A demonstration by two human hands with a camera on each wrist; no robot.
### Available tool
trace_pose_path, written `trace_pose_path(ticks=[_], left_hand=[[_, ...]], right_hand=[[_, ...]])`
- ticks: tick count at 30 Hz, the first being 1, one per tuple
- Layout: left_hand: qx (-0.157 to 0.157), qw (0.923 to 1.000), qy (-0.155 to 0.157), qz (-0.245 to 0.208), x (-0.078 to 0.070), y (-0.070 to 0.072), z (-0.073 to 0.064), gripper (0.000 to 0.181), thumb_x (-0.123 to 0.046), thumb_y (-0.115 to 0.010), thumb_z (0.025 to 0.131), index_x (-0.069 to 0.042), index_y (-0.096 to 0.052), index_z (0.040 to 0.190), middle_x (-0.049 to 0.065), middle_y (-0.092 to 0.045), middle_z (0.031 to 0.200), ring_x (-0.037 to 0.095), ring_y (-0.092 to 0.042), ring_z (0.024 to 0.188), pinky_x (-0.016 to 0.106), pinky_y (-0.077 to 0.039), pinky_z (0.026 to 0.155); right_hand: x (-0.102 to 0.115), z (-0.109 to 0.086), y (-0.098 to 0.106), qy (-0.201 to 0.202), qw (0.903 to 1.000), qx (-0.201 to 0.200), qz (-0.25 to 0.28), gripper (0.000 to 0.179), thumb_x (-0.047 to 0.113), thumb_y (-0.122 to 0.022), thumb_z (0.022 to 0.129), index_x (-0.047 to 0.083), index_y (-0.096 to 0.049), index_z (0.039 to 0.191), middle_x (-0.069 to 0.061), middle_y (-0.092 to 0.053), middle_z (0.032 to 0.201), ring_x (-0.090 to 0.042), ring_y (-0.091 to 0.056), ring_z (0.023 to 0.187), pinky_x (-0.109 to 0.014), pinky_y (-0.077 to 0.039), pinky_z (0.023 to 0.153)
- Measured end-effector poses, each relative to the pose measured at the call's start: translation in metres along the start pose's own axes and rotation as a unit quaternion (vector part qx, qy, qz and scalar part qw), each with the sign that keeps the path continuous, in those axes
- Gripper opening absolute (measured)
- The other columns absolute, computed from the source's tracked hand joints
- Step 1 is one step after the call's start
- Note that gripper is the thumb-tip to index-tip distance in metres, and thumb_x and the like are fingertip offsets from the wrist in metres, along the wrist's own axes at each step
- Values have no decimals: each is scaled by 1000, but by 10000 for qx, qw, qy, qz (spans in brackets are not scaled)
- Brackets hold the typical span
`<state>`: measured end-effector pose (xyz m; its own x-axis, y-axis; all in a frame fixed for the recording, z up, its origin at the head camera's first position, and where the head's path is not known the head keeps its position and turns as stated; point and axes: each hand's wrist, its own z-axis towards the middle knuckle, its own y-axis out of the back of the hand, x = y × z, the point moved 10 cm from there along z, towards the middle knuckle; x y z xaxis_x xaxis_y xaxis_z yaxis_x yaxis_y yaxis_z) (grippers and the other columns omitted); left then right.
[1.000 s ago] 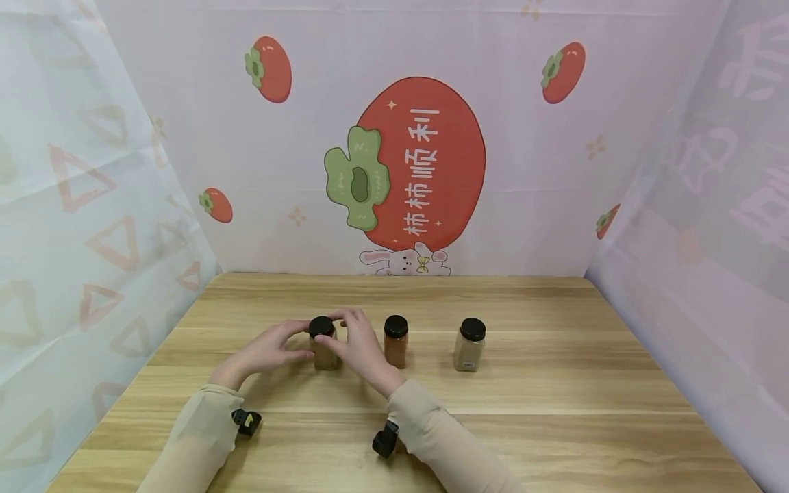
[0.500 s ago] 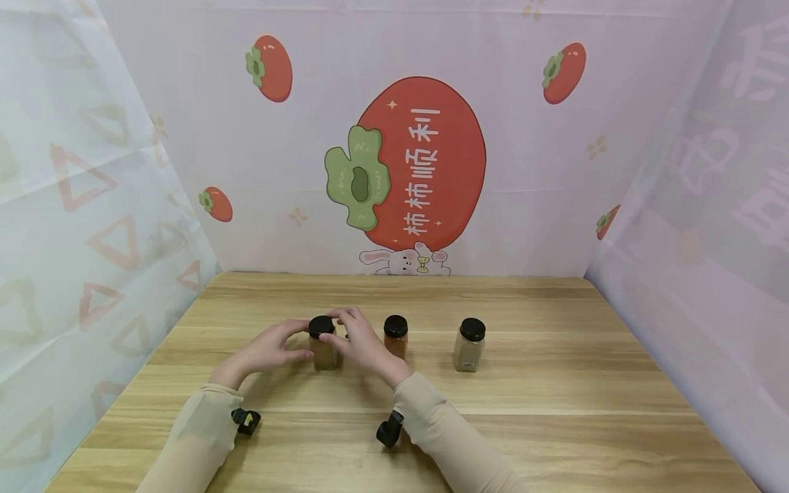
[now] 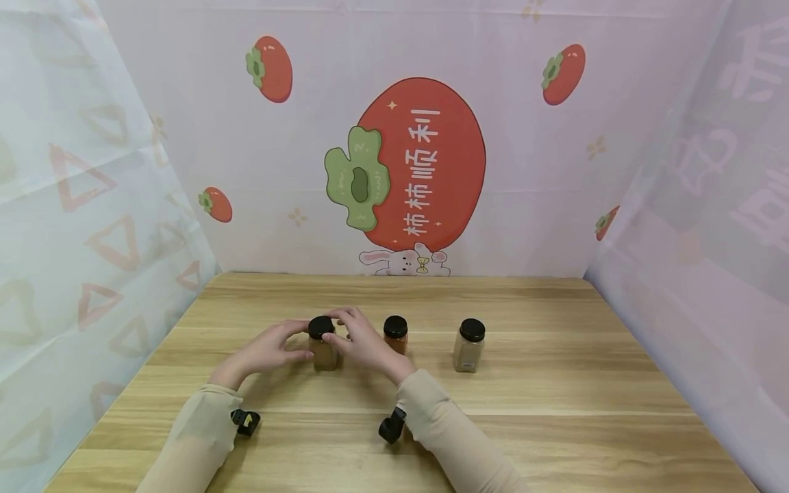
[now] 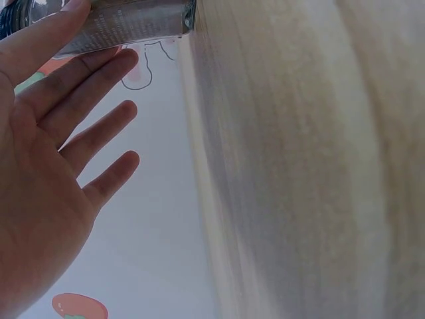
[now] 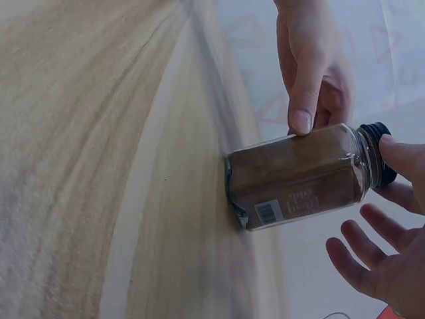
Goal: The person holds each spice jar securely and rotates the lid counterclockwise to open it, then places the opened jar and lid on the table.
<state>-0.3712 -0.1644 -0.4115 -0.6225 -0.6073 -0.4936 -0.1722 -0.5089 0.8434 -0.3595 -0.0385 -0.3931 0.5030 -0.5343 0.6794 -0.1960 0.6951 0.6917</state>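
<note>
A square clear jar of brown powder [image 3: 324,356] stands upright on the wooden table, its black lid [image 3: 320,326] on top. From the left, my left hand [image 3: 266,348] holds the jar's body between thumb and fingers; the left wrist view has its ring and little fingers spread away from the glass. My right hand [image 3: 365,346] reaches in from the other side. In the right wrist view, its thumb and index finger pinch the ridged lid [image 5: 378,154], while the other fingers stay loose. A barcode label [image 5: 269,212] shows on the jar near its base.
Just right of my right hand stands a jar of orange-red powder [image 3: 395,337], partly hidden by that hand. Farther right is a jar of pale beige powder [image 3: 470,348]. Both have black lids. A printed cloth backdrop [image 3: 524,226] rises behind the table.
My right hand has shifted slightly, its thumb sliding rightward along the lid and its wrist moving right, covering more of the orange-red jar. My left hand and the held jar have stayed put.
</note>
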Motion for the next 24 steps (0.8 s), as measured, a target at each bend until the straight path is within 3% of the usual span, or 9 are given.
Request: trace_pose_path(ticks=[5,14,24], left_hand=[[3,10000,-50,-4,0,0,0,51,-33,-71,85,-16,-55,131,3,-59,131,29,-53,123,54,-40,104],[0,10000,-28,-29,0,0,0,49,-34,-71,85,-17,-56,130,2,-60,129,29,-53,123,54,-40,103],[-89,9998,-194,-33,-2,0,0,49,-32,-70,85,-16,-57,129,2,-60,129,29,-54,122,55,-41,102]], right_hand=[[1,-3,5,-61,9990,-437,22,52,41,-57,93,15,-48,137,-5,-47,135,-26,-54,118,-31,-50,91],[5,-13,15,-228,9904,-1362,-73,46,41,-63,89,13,-59,125,-4,-55,125,-19,-56,111,-31,-51,89],[15,-19,19,-234,9812,-1882,-348,43,43,-71,82,13,-66,112,-2,-58,116,-17,-58,102,-29,-51,84]])
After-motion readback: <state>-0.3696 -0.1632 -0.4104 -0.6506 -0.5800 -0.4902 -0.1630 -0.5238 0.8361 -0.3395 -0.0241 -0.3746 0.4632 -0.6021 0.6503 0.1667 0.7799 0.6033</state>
